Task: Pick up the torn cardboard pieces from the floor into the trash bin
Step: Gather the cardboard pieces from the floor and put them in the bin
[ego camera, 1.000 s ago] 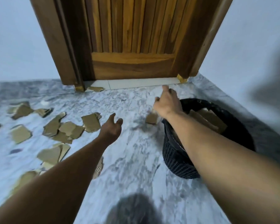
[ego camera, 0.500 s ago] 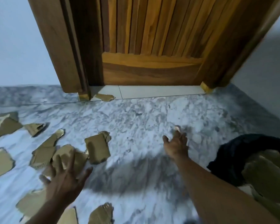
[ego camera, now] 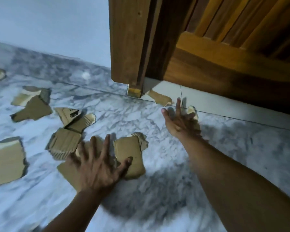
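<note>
Noted left hand splayed, empty, over overlapping cardboard pieces; right hand half-open by small scrap, grip unclear; likely to shed pieces from flat-handed scoop.

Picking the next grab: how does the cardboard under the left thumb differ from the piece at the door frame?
The thumb piece lies on marble, under the left hand; the doorway piece lies on pale threshold tile, with no hand over it. The thumb piece looks larger and squarer, the doorway piece narrower. Both are torn brown cardboard.
</note>
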